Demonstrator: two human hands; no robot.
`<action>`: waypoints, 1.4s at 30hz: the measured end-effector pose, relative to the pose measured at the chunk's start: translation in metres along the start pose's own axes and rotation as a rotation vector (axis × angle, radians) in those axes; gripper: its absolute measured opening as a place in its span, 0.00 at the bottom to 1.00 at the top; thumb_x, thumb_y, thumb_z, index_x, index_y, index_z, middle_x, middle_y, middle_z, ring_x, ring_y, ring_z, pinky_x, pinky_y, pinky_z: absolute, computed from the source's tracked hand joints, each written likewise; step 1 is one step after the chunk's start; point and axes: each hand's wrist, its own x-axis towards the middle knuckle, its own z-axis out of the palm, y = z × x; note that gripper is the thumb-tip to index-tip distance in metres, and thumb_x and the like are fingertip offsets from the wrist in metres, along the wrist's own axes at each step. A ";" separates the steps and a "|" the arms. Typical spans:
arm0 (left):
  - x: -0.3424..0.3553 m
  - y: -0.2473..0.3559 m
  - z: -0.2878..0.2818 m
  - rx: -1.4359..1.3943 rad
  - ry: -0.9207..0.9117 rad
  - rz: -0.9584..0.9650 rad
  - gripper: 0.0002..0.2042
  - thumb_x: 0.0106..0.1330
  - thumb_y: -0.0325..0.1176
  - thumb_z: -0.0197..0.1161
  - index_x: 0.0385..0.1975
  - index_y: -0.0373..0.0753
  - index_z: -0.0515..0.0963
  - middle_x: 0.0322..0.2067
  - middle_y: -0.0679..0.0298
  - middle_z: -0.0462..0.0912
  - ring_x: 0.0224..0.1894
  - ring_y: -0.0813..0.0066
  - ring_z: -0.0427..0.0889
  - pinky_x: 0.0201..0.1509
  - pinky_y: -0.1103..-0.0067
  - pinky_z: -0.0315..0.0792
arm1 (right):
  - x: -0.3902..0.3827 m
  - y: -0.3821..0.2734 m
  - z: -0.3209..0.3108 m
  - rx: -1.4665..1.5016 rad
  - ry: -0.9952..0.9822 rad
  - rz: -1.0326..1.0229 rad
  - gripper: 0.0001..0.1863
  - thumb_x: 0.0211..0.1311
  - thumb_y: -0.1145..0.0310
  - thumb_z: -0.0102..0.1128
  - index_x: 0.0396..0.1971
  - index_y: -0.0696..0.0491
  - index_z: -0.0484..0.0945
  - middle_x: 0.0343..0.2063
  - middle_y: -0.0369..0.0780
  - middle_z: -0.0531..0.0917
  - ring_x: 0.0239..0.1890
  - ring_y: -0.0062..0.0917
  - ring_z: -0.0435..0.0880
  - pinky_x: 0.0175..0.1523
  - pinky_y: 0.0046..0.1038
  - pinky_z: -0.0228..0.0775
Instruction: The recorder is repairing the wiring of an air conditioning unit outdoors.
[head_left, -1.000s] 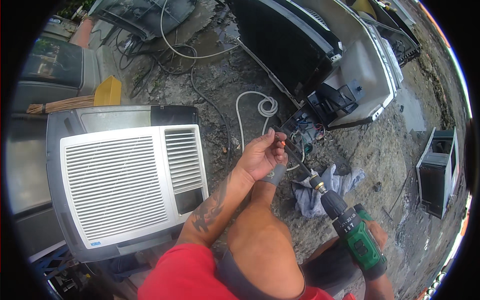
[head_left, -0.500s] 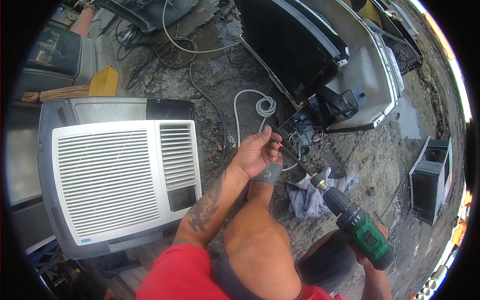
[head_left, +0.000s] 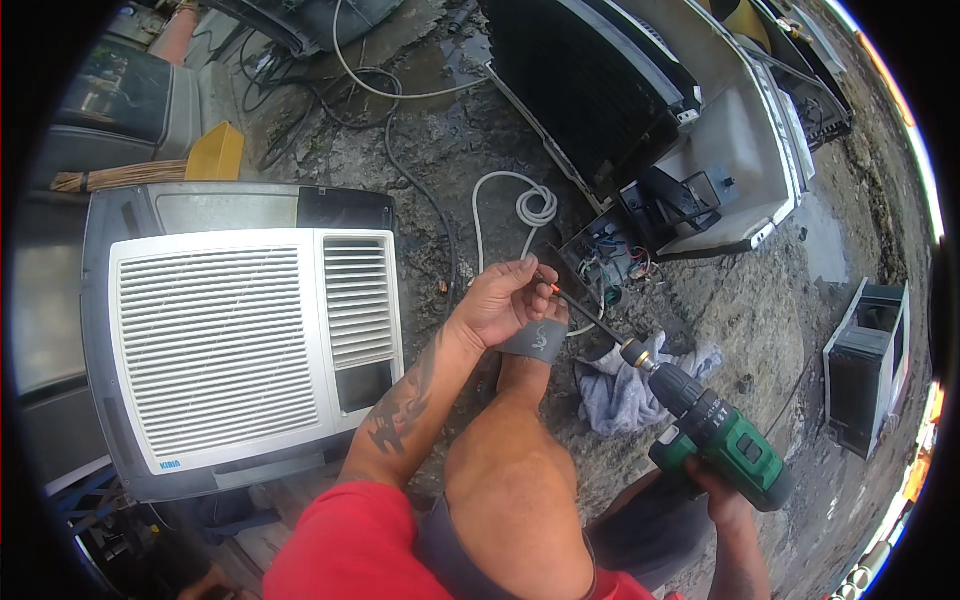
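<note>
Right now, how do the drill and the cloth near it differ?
The drill is green and black; the cloth is pale grey. The drill has a firm, defined body; the cloth is crumpled. The drill is in the right hand; the cloth lies on the ground.

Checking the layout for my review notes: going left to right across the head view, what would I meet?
White louvred panel, left grip, green drill body, dark box-shaped metal frame.

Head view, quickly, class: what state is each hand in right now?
Left hand: closed, holding the long bit near its tip.
Right hand: closed, holding the green drill.
</note>
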 end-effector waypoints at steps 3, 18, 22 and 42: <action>0.002 0.003 0.001 0.078 0.004 -0.006 0.17 0.74 0.43 0.57 0.39 0.32 0.80 0.27 0.63 0.84 0.25 0.78 0.82 0.31 0.82 0.77 | -0.001 0.000 0.005 0.222 0.063 0.147 0.11 0.54 0.72 0.71 0.38 0.53 0.84 0.32 0.37 0.85 0.36 0.25 0.83 0.44 0.31 0.76; 0.075 -0.008 0.025 0.173 0.016 -0.076 0.29 0.73 0.55 0.55 0.48 0.27 0.79 0.30 0.57 0.85 0.27 0.69 0.83 0.37 0.75 0.79 | 0.006 0.031 0.009 -0.345 0.212 -0.423 0.15 0.45 0.67 0.72 0.33 0.57 0.82 0.26 0.43 0.80 0.27 0.39 0.80 0.34 0.32 0.70; 0.099 -0.031 0.044 1.793 0.197 0.238 0.28 0.65 0.43 0.56 0.53 0.20 0.73 0.40 0.37 0.83 0.42 0.43 0.85 0.53 0.61 0.77 | 0.008 0.040 0.008 -0.427 0.335 -0.345 0.13 0.44 0.71 0.74 0.31 0.55 0.81 0.26 0.43 0.80 0.28 0.40 0.80 0.32 0.34 0.69; 0.128 0.004 0.039 2.106 -0.145 0.191 0.12 0.59 0.31 0.57 0.39 0.39 0.84 0.42 0.50 0.84 0.51 0.51 0.81 0.57 0.60 0.73 | 0.090 0.014 0.034 -0.337 0.251 -0.425 0.13 0.49 0.79 0.68 0.38 0.56 0.83 0.34 0.46 0.84 0.35 0.42 0.85 0.42 0.30 0.77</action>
